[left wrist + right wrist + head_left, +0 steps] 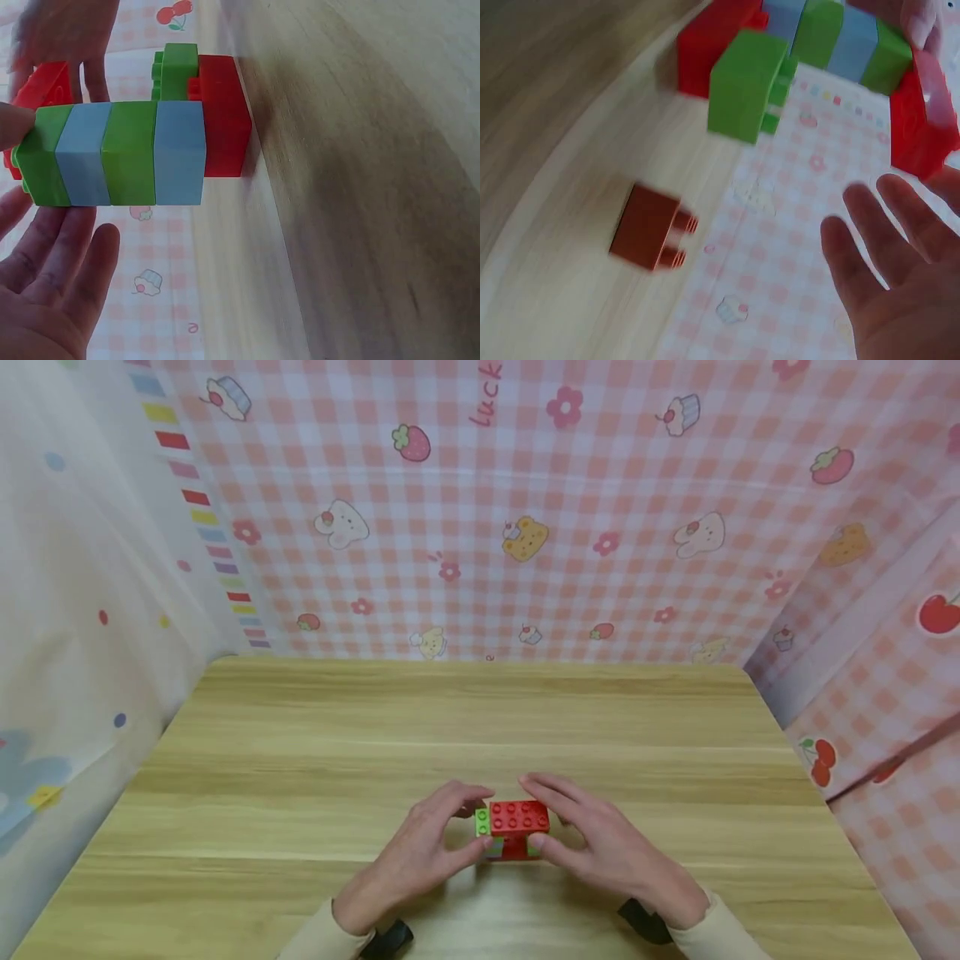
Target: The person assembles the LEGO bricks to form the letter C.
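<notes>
A stack of building bricks stands on the table. Its column of alternating green and blue-grey bricks [129,154] rises from one end of a red base brick [225,116]; a lower green brick [746,86] sits at the base's other end. My left hand [420,843] pinches the column's top green brick [482,821], thumb on the near side, fingers behind. A red eight-stud brick [519,817] lies beside that top brick, held between thumb and fingers of my right hand [603,843]. It juts out over the gap above the lower green brick.
A loose reddish-brown brick [646,227] lies on the wooden table [480,718] beside the stack, hidden by my right hand in the head view. A pink checked cloth [480,527] hangs along the table's back edge, with more patterned cloth at both sides.
</notes>
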`<state>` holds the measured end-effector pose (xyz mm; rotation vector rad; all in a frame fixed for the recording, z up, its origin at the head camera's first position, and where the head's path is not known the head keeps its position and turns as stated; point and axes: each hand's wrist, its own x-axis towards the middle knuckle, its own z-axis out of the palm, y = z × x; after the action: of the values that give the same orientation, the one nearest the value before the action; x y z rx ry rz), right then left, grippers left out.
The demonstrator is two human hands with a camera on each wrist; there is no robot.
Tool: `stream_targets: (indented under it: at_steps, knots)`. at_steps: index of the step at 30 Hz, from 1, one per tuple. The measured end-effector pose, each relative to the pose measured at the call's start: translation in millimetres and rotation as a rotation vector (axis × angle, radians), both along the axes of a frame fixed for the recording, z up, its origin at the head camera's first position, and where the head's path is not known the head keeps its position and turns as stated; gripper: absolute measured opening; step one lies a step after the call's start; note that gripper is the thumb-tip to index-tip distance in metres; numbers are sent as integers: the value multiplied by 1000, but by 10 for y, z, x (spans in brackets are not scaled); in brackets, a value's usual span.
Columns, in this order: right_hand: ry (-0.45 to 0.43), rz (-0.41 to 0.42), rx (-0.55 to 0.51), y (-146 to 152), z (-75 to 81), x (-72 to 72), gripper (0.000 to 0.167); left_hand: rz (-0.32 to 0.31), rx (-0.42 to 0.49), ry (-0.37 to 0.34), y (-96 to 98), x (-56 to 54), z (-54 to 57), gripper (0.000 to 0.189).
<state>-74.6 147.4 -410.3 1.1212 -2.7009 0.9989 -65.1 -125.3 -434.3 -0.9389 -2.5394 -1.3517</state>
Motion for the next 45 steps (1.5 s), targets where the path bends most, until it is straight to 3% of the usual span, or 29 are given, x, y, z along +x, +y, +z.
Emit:
stream_targets:
  at_steps: [7, 11, 18, 26, 35, 45]
  knots:
    - [-3, -19, 43, 214, 31, -42, 58, 42, -50, -98, -10, 0, 92, 47]
    - [-30, -33, 78, 328, 20, -89, 57, 23, -55, -116, 8, -18, 169, 49]
    - [-114, -51, 147, 479, -76, -222, 56, -40, -101, -98, 75, -29, 216, 50]
    - [-191, -8, 200, 539, -121, -353, 62, -108, -68, -31, 106, -70, 220, 47]
    - [-213, 45, 264, 542, -150, -484, 62, -127, -166, -62, 137, -102, 235, 50]
    - [-194, 71, 339, 512, -244, -532, 51, -149, -127, -30, 140, -89, 171, 44]
